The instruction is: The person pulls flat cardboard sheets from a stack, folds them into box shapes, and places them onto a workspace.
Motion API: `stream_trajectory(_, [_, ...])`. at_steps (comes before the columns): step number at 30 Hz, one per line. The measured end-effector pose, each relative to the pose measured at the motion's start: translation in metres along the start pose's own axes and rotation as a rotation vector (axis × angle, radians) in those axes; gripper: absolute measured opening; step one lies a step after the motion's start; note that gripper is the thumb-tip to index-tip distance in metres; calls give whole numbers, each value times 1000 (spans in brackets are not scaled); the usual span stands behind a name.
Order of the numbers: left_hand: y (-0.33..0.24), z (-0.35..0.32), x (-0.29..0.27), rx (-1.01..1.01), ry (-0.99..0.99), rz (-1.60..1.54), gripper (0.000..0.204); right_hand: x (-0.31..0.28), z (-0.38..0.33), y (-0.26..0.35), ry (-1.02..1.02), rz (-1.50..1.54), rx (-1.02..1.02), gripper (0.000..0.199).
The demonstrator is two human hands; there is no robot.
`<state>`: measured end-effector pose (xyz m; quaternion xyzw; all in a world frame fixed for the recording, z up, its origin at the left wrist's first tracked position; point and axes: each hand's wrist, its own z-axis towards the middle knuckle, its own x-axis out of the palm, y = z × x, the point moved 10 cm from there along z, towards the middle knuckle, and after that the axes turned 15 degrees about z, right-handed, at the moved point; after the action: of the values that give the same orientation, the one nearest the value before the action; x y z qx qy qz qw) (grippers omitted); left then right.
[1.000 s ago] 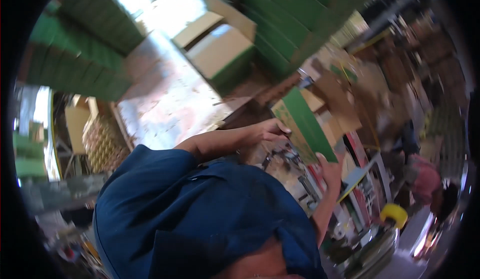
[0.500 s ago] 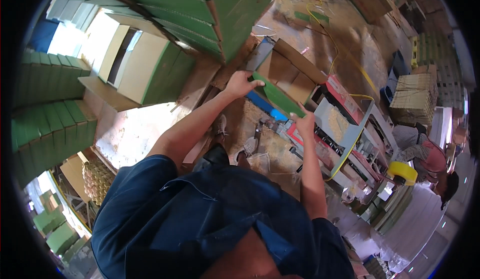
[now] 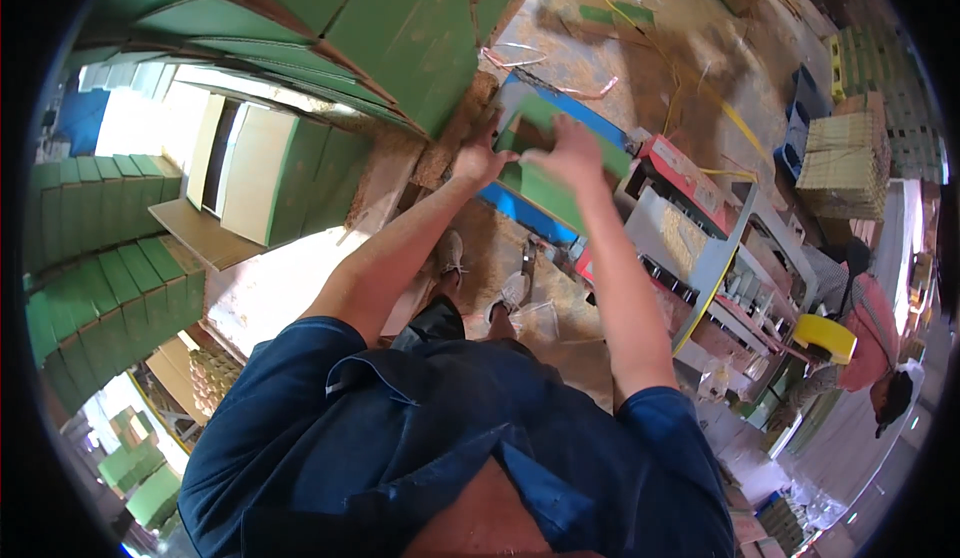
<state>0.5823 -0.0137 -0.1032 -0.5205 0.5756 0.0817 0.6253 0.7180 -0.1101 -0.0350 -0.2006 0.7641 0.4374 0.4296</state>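
In front of me a green cardboard carton point(image 3: 555, 194) rests on a blue bed point(image 3: 530, 215). Green flaps now lie across most of its top, with a dark gap between them. At the carton's left edge is my left hand point(image 3: 483, 163), its fingers stretched out and its thumb pointing right along the flap. My right hand point(image 3: 572, 153) is over the top of the carton, fingers apart and smeared by motion. Whether its fingertips press on the flap is hard to tell.
Right of the carton stands a machine with red side panels point(image 3: 690, 183) and a yellow tape roll point(image 3: 825, 338). Green cartons are stacked high point(image 3: 400, 38) at the far left. A person in a pink top point(image 3: 868, 328) bends at the right. A yellow cable point(image 3: 668, 108) crosses the floor.
The carton's upright flaps have folded down over its open top. My right hand has moved up and left from the front flap, closer to my left hand; both hands let go of the flap's edge.
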Motion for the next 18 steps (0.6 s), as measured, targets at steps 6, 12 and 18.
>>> stream_trajectory(6, [-12,12,12,230,39,171,76,50,-59,-5,-179,4,-165,87])
stream_trajectory(12, [-76,-9,44,276,81,344,68,32,-88,-58,-241,36,-64,87])
stream_trajectory(18, [-123,-34,85,378,135,341,67,50,-164,-68,-247,145,6,59])
